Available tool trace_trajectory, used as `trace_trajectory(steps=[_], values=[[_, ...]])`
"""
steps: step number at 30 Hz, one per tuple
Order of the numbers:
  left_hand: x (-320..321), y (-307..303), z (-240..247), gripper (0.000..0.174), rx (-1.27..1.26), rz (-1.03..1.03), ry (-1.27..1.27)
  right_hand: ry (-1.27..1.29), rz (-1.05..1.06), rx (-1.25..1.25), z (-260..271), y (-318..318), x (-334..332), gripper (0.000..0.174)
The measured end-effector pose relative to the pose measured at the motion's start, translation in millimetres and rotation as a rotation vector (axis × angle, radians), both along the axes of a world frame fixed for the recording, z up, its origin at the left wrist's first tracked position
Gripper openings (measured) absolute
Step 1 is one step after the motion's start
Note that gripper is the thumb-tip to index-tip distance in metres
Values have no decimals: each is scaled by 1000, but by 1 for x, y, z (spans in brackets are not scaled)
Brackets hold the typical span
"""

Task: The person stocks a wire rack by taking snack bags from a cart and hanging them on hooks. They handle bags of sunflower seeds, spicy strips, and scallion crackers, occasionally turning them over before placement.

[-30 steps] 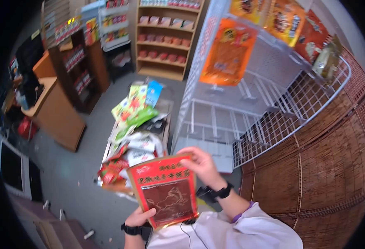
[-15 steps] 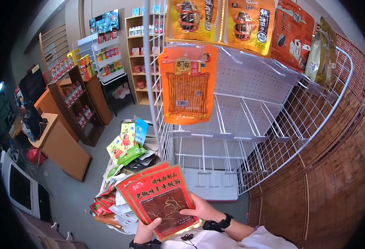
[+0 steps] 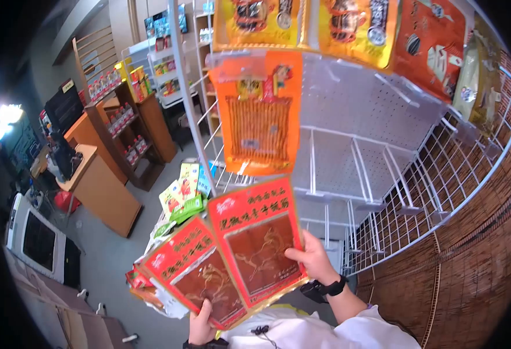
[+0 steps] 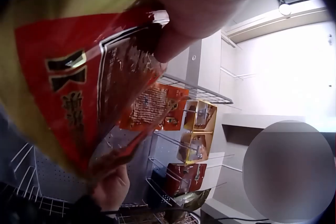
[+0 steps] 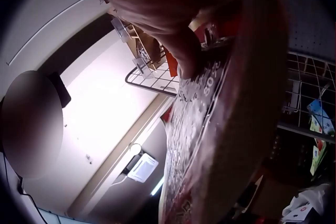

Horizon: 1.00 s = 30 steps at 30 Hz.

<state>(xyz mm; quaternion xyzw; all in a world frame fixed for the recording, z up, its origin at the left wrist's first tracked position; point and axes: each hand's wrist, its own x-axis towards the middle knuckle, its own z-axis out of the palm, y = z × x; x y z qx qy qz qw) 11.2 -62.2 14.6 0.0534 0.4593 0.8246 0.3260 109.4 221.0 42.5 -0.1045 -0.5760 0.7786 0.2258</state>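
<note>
Two red snack packets with gold borders and a bull drawing are held up in front of the body, one per hand. My left hand (image 3: pixel 202 324) pinches the lower edge of the left packet (image 3: pixel 180 247), thumb on its front. On the other side my right hand (image 3: pixel 318 259) grips the right packet (image 3: pixel 255 212) by its right edge, thumb across the brown window. The right packet overlaps the left one along their inner edges. In the left wrist view, the left thumb presses on the shiny packet (image 4: pixel 58 77). Fingers behind both packets are hidden.
A wire-sided rack (image 3: pixel 360 116) with bare hooks stands ahead. An orange packet of stick snacks (image 3: pixel 261 116) hangs there, below yellow packets (image 3: pixel 354 29). Several snack bags (image 3: pixel 182 200) lie piled behind the held packets. A wooden counter (image 3: pixel 107 192) stands to the left.
The two packets, stacked together half a second ago, are now fanned apart, one in each hand. The right packet has risen toward the rack, and the view has shifted closer to it.
</note>
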Motion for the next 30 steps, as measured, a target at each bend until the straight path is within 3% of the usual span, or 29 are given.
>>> trace_trajectory(steps=[2,5,10,12,14,16,18,24,30], values=[[-4,-3,-14,41,-32,0,-123,50,-102,-18,-1,-8,1,42],[-8,1,-9,40,-36,-33,-91,114,-146,-77,3,-17,4,39],[-20,2,-7,39,14,-130,-99,78,-237,40,5,-34,10,39],[-27,8,-25,40,-49,-212,-14,-13,-225,121,5,-40,8,39],[-27,12,-4,38,-184,-338,287,-63,-206,246,-7,-54,4,41],[-28,13,-15,34,-251,-486,358,-117,-228,216,-21,-70,-3,43],[-26,14,-21,34,-188,-502,407,-120,-179,127,-40,-81,-8,45],[-23,-4,-32,39,-225,-354,197,-266,-18,121,-56,-90,-28,49],[-29,-61,-35,40,-208,-151,-39,-337,227,134,-55,-143,-89,39]])
